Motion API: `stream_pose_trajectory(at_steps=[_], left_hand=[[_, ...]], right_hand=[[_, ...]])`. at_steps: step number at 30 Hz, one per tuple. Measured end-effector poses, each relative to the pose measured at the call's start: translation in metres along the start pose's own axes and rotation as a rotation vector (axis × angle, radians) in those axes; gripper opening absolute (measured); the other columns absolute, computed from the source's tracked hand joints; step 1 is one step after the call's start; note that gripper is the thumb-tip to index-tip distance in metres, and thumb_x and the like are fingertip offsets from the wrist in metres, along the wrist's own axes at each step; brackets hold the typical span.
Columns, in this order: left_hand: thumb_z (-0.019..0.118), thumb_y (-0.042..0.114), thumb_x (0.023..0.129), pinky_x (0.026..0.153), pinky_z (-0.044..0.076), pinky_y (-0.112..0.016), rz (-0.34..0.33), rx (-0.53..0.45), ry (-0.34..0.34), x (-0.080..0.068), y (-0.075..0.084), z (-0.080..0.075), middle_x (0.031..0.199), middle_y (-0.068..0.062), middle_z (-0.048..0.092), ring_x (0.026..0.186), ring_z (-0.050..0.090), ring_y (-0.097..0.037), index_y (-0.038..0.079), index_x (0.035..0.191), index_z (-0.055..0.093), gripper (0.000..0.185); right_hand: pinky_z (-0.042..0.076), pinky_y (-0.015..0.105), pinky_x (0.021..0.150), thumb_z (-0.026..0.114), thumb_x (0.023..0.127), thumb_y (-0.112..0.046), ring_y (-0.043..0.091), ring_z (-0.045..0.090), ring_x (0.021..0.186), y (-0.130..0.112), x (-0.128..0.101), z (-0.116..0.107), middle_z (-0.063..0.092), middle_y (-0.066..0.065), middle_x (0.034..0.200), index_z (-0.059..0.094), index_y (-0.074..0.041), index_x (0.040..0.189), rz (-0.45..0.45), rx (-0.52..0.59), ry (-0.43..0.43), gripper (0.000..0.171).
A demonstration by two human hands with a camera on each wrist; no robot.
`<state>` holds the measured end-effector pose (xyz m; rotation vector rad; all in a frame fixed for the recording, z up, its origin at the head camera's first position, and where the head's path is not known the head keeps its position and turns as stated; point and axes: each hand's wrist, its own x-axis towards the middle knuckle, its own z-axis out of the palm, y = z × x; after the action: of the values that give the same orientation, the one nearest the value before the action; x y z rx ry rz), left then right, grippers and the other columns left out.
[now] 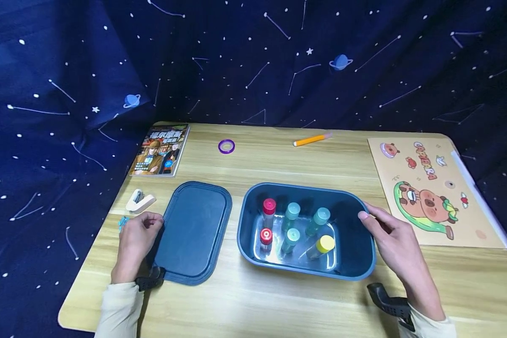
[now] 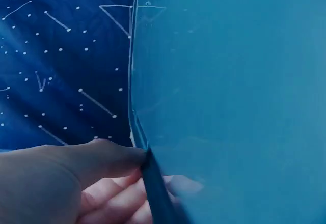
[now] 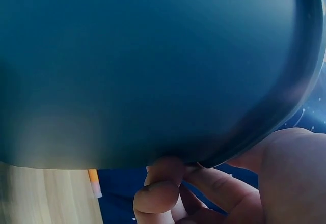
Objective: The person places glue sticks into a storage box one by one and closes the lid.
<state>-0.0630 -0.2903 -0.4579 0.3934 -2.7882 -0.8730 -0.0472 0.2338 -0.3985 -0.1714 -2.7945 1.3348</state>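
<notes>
A dark blue plastic box (image 1: pixel 355 265) stands on the wooden table and holds several small bottles with red (image 1: pixel 269 206), teal (image 1: pixel 293 211) and yellow (image 1: pixel 324 243) caps. Its flat lid (image 1: pixel 192 232) lies just left of it. My left hand (image 1: pixel 137 238) grips the lid's left edge. In the left wrist view the thumb (image 2: pixel 97 158) sits on top of the lid (image 2: pixel 229 81) and the fingers (image 2: pixel 117 196) curl beneath it. My right hand (image 1: pixel 390 237) holds the box's right rim. In the right wrist view its fingers (image 3: pixel 158 193) hook under the box (image 3: pixel 153 66).
A book (image 1: pixel 159 150), a purple tape ring (image 1: pixel 226 146) and an orange pencil (image 1: pixel 310 139) lie along the back of the table. A capybara sticker sheet (image 1: pixel 431 188) is at the right, and a white stapler (image 1: pixel 140 201) near my left hand. Star-printed blue cloth surrounds the table.
</notes>
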Motion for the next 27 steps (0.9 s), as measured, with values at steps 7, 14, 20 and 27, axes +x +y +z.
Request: stream_pose_trajectory(at_steps=[7, 14, 20, 27], left_hand=[[0.065, 0.014, 0.101, 0.067, 0.044, -0.017, -0.025, -0.180, -0.143, 0.001, 0.005, -0.021, 0.103, -0.020, 0.077, 0.074, 0.057, 0.009, -0.002, 0.115, 0.070, 0.022], [0.053, 0.036, 0.109, 0.080, 0.056, -0.018, -0.170, -0.645, -0.487, 0.001, 0.013, -0.045, 0.168, -0.019, 0.028, 0.102, 0.060, 0.010, 0.008, 0.151, 0.051, 0.051], [0.058, 0.030, 0.107, 0.088, 0.053, -0.013, -0.132, -0.771, -0.420, -0.007, 0.032, -0.056, 0.154, -0.003, 0.050, 0.117, 0.055, 0.008, 0.021, 0.140, 0.065, 0.034], [0.061, 0.012, 0.105, 0.087, 0.053, -0.015, -0.009, -1.003, -0.200, -0.007, 0.075, -0.059, 0.112, 0.012, 0.077, 0.105, 0.067, -0.002, 0.020, 0.120, 0.075, 0.022]], right_hand=[[0.041, -0.001, 0.081, 0.059, 0.106, -0.037, -0.027, 0.049, 0.099, -0.001, 0.000, 0.000, 0.065, 0.021, 0.140, 0.062, -0.011, 0.144, -0.003, -0.005, -0.009, 0.047], [0.042, 0.000, 0.081, 0.058, 0.106, -0.037, -0.025, 0.050, 0.099, 0.001, -0.001, -0.001, 0.065, 0.021, 0.140, 0.061, -0.012, 0.146, 0.000, 0.003, -0.013, 0.047], [0.042, 0.000, 0.081, 0.058, 0.106, -0.037, -0.025, 0.049, 0.099, 0.001, -0.001, -0.002, 0.065, 0.021, 0.141, 0.061, -0.013, 0.146, -0.006, -0.002, -0.016, 0.046], [0.041, -0.001, 0.082, 0.057, 0.107, -0.039, -0.021, 0.050, 0.103, 0.001, -0.001, -0.002, 0.064, 0.020, 0.143, 0.061, -0.013, 0.146, 0.009, -0.013, -0.017, 0.047]])
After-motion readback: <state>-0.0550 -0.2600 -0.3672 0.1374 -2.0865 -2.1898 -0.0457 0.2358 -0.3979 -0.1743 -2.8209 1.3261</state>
